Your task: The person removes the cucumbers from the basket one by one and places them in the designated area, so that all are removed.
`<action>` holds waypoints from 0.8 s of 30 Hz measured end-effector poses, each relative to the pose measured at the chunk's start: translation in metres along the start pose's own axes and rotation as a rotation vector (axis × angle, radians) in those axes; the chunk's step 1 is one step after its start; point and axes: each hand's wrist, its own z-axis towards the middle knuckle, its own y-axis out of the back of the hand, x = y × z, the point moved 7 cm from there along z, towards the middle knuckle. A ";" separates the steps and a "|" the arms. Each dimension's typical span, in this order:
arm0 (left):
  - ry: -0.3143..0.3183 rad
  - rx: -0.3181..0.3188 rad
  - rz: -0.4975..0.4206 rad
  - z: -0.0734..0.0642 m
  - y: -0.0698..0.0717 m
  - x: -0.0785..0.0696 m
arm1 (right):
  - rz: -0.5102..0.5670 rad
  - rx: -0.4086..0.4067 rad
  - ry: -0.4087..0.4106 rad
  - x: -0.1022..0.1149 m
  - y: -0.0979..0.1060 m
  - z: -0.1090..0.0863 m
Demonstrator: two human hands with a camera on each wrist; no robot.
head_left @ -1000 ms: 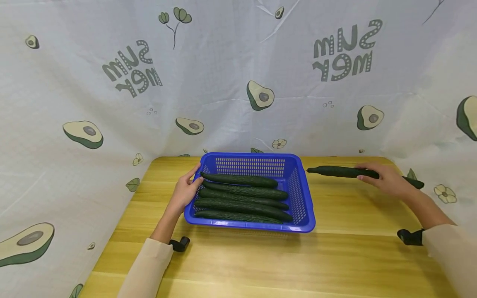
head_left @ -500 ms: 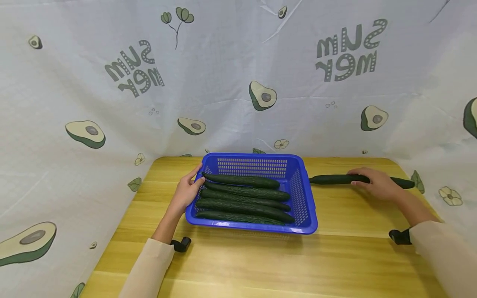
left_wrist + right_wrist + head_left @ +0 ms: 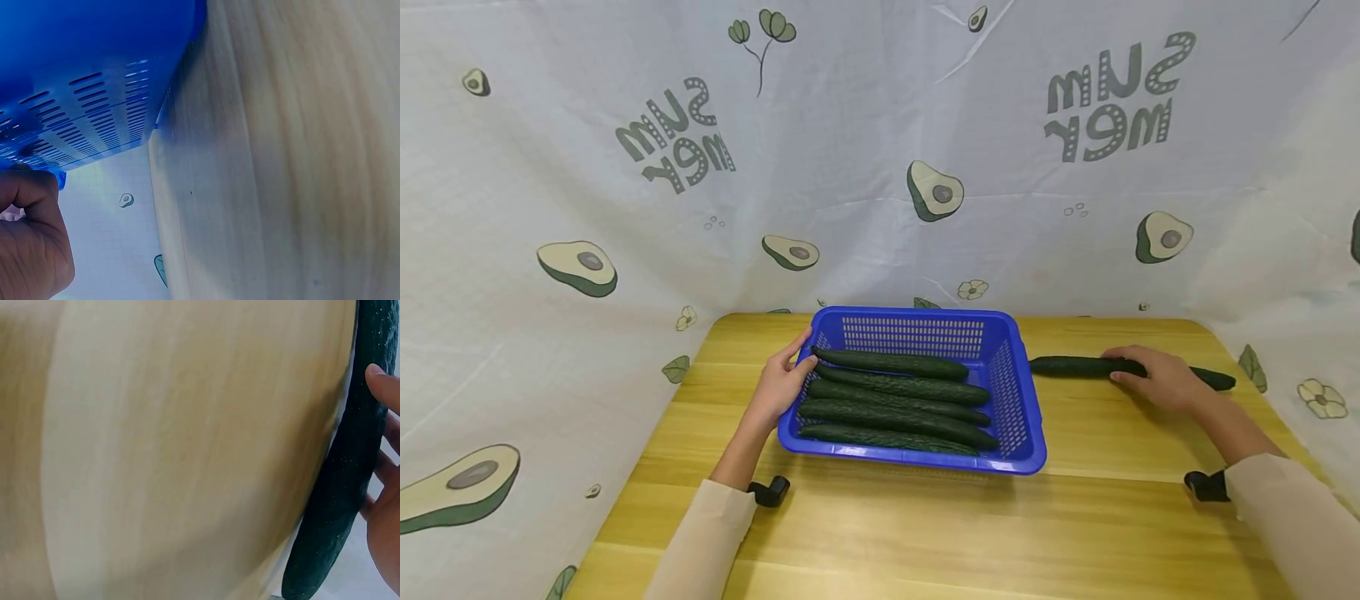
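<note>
At the left rim of a blue slotted plastic basket [image 3: 910, 457], my left hand [image 3: 777, 390] grips the edge, thumb over the top. Inside the basket, several long dark green cucumbers [image 3: 895, 408] lie side by side. Right of it, another cucumber [image 3: 1071, 366] lies along the table, its tip near the basket wall. My right hand [image 3: 1165, 379] holds this one around the middle; the right wrist view shows the thumb [image 3: 384, 386] on its near side and fingers behind. In the left wrist view, the basket's slotted wall [image 3: 94, 50] rises above my bent left hand [image 3: 34, 250].
A light wooden table [image 3: 880, 533] carries everything. Behind it and along its sides hangs a white curtain [image 3: 850, 150] printed with avocados and lettering. Black wrist straps [image 3: 769, 492] sit below both hands.
My right hand has brought its cucumber left and down toward the table, its tip now close to the basket. The left hand keeps its grip; the whole head view has shifted slightly.
</note>
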 end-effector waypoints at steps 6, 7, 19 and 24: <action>0.008 0.011 0.006 -0.016 -0.002 -0.025 | 0.043 0.014 -0.028 0.004 0.004 -0.001; 0.007 0.009 0.004 -0.017 -0.002 -0.025 | 0.047 0.011 -0.027 0.006 0.005 -0.001; 0.017 -0.007 0.006 -0.010 -0.001 -0.015 | 0.068 -0.028 0.023 0.039 0.020 0.007; 0.009 -0.020 0.005 0.000 0.000 0.001 | 0.070 -0.044 0.038 0.055 0.031 0.012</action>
